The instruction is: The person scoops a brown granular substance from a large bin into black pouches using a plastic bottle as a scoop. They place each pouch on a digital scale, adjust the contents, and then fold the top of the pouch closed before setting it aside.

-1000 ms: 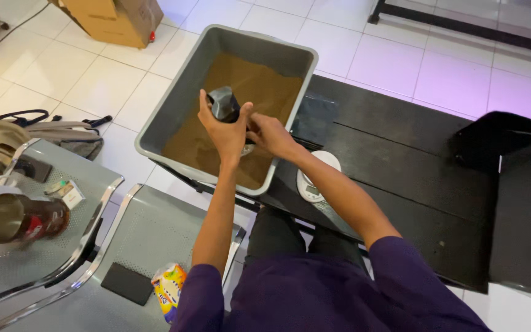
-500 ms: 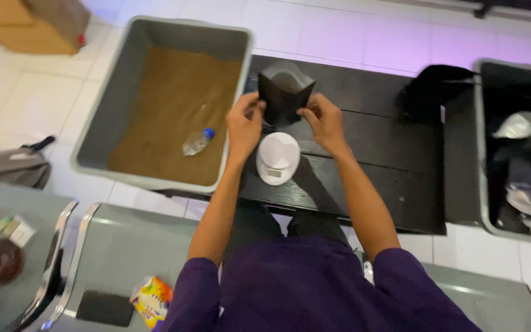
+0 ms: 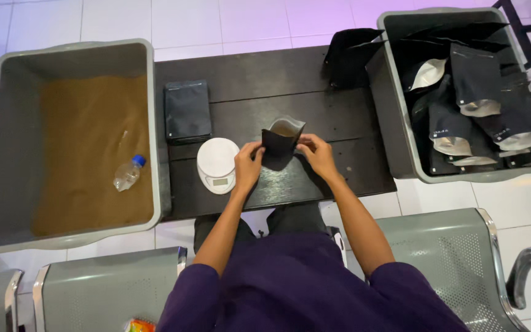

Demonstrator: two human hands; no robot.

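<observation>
A black stand-up pouch [image 3: 279,142] with an open top and brown powder inside stands on the dark table [image 3: 314,98]. My left hand [image 3: 247,165] grips its left edge and my right hand [image 3: 316,154] grips its right edge. A small white round scale [image 3: 217,165] sits just left of my left hand. A stack of flat black pouches [image 3: 187,111] lies further back on the left.
A grey bin [image 3: 7,147] of brown powder with a clear plastic bottle [image 3: 128,173] on it stands at the left. At the right, a grey bin [image 3: 401,117] holds several filled black pouches [image 3: 474,92]. Grey metal seats [image 3: 106,289] flank me.
The pouch went from over the powder bin to the table, and now stands right of the scale, both hands on it. The bottle lies in the powder.
</observation>
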